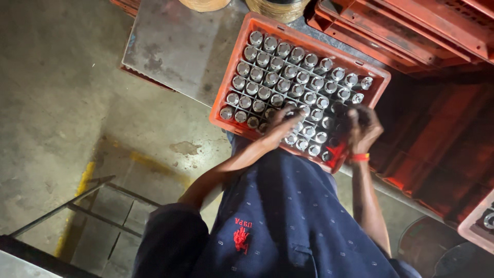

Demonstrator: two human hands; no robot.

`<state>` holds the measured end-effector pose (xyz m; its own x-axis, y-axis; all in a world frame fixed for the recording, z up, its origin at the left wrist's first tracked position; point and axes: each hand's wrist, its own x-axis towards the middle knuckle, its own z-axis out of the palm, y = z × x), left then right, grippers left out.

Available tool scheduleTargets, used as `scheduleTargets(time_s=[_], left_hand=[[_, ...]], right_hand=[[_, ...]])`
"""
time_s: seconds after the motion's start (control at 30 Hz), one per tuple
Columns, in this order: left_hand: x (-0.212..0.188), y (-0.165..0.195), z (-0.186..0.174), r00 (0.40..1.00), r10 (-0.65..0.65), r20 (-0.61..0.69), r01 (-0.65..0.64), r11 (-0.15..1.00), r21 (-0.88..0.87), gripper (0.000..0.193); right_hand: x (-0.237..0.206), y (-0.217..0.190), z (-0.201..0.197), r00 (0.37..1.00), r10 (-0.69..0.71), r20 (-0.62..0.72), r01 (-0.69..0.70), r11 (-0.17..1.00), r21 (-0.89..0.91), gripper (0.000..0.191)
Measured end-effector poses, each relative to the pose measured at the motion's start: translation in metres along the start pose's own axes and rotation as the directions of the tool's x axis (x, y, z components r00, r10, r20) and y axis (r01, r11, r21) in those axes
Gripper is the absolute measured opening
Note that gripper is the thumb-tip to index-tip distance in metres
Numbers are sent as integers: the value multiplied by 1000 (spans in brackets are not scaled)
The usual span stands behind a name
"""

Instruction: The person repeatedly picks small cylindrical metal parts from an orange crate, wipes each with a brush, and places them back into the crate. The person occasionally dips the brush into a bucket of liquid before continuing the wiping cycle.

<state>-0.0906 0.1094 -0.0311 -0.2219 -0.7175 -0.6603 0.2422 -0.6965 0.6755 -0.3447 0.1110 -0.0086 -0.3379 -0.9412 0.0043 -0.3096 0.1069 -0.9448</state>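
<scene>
An orange plastic crate (pixel 232 92) lies on a metal plate in front of me, filled with several rows of upright shiny metal cylinders (pixel 284 85). My left hand (pixel 284 123) rests on the cylinders near the crate's front edge, fingers spread flat over them. My right hand (pixel 363 127), with a red band at the wrist, is curled over cylinders at the crate's right front corner; whether it grips one is hidden by the fingers. My dark blue shirt fills the bottom of the view.
The steel plate (pixel 175 49) sits on a concrete floor (pixel 51 103) with a yellow line. More orange crates (pixel 411 31) stand stacked at the right. Coiled wire spools (pixel 275 7) are at the top. A metal frame (pixel 77 206) is at lower left.
</scene>
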Motion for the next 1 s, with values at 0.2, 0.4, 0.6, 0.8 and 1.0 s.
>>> scheduleTargets(time_s=[0.2,0.4,0.6,0.8,1.0], left_hand=[[6,4,-9,995,-95,42,104,900,-424,23],[-2,6,-8,998,59,29,-49,961,-271,20],[-14,14,10,964,166,206,-167,986,-8,35],[-10,8,-3,990,58,130,-43,993,-113,27],[5,-10,-21,995,-68,73,87,947,-311,21]], right_hand=[[53,22,-11,946,-290,-147,267,951,-159,34],[48,2,-7,961,-269,-57,220,875,-432,25],[-31,-13,39,941,46,336,-55,998,17,22],[-14,6,32,976,-68,207,54,996,72,25],[68,25,-12,910,-414,-38,374,855,-360,21]])
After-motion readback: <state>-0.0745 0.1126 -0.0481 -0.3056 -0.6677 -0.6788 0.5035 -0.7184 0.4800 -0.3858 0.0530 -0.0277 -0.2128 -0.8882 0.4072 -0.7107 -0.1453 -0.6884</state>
